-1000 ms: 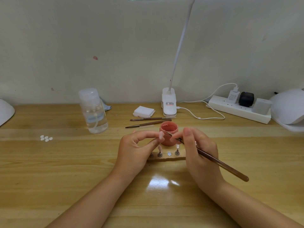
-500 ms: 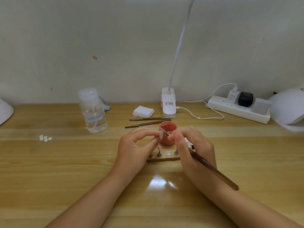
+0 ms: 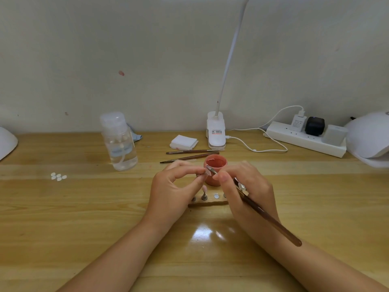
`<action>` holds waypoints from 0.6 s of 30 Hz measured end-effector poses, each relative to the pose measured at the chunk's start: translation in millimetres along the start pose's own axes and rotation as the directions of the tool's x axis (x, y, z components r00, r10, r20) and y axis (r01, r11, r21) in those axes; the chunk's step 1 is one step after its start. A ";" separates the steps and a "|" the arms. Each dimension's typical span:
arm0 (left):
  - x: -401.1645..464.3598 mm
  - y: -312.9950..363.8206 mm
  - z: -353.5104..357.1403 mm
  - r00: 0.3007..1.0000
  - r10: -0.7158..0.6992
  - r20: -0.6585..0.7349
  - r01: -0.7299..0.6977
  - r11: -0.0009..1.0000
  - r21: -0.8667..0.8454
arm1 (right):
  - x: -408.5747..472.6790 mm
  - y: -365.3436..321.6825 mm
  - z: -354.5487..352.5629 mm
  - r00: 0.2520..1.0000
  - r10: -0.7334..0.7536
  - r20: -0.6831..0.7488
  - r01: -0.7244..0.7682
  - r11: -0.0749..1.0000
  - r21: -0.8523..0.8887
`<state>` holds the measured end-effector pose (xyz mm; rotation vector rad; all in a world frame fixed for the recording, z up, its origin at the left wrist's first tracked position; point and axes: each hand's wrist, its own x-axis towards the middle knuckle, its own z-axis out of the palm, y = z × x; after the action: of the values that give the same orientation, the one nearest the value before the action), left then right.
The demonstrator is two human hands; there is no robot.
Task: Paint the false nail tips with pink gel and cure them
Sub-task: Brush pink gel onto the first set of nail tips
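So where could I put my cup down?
Bare wood lies between the loose nail tips and the left hand, and right of the right hand, before the power strip. It is crowded around the gel pot.

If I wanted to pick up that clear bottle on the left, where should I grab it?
Probably around the middle of the clear bottle, below its wider cap. It stands upright with straight round sides, so a hand wrapping it from the front or left should hold well; that side of the table looks free, apart from small white tips.
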<state>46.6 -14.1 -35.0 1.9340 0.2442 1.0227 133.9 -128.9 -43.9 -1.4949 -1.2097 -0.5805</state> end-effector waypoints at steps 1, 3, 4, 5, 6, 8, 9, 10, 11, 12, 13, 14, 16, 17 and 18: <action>-0.1 0.4 -0.1 1.000 -0.002 -0.004 0.002 1.000 0.000 | -0.3 0.6 -0.3 1.000 -0.002 0.002 0.002 1.000 0.000; -0.5 1.5 -0.1 1.000 -0.010 -0.007 0.010 1.000 0.000 | -2.1 1.6 -3.3 1.000 0.003 -0.006 -0.003 1.000 0.002; -0.6 1.8 -0.1 1.000 -0.016 -0.005 0.016 1.000 0.001 | -3.1 2.1 -5.2 1.000 0.008 -0.007 -0.008 1.000 0.002; -0.6 2.1 -0.1 1.000 -0.022 -0.004 0.022 1.000 0.000 | -3.6 2.6 -6.7 1.000 0.015 -0.006 -0.015 1.000 0.005; -0.6 2.2 -0.1 1.000 -0.029 -0.003 0.029 1.000 -0.002 | -3.7 2.7 -7.7 1.000 0.024 -0.008 -0.024 1.000 0.011; -0.5 2.1 0.1 0.999 -0.035 -0.006 0.035 0.999 -0.001 | -2.7 2.8 -7.6 0.999 0.036 -0.023 -0.035 0.999 0.021; -0.5 2.0 0.4 0.999 -0.036 -0.009 0.036 0.999 -0.001 | -1.9 2.5 -6.7 0.999 0.032 -0.026 -0.031 0.999 0.018; -0.6 1.8 0.6 0.999 -0.037 -0.011 0.037 0.999 -0.003 | -1.0 2.1 -5.4 0.999 0.022 -0.024 -0.022 1.000 0.009; -0.7 1.7 0.8 0.999 -0.038 -0.014 0.038 0.999 -0.003 | -0.3 1.8 -3.9 1.000 0.010 -0.019 -0.010 1.000 -0.003; -0.6 1.7 0.9 0.999 -0.038 -0.016 0.038 0.999 0.000 | 0.2 1.8 -2.6 1.000 -0.001 -0.016 0.001 1.000 -0.017; -0.4 1.5 0.9 0.999 -0.036 -0.019 0.036 0.999 0.003 | 0.4 1.9 -1.8 1.000 -0.008 -0.015 0.007 1.000 -0.030; -0.3 1.2 0.8 0.999 -0.034 -0.020 0.035 0.999 0.007 | 0.4 2.2 -1.5 1.000 -0.009 -0.015 0.009 0.999 -0.039; -0.3 0.8 0.7 0.999 -0.039 -0.019 0.039 0.999 0.010 | -0.2 2.9 -3.2 1.000 0.002 -0.018 -0.003 0.999 -0.034; -0.3 0.9 0.6 0.999 -0.045 -0.018 0.046 0.999 0.011 | -0.7 3.4 -4.8 1.000 0.010 -0.022 -0.010 1.000 -0.022; -0.5 1.1 0.7 0.999 -0.050 -0.019 0.051 0.999 0.010 | -1.3 3.7 -6.3 0.999 0.017 -0.027 -0.018 1.000 -0.010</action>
<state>46.6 -15.4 -34.6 1.9187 0.3082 1.0088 138.2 -134.9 -44.7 -1.5003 -1.1737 -0.5939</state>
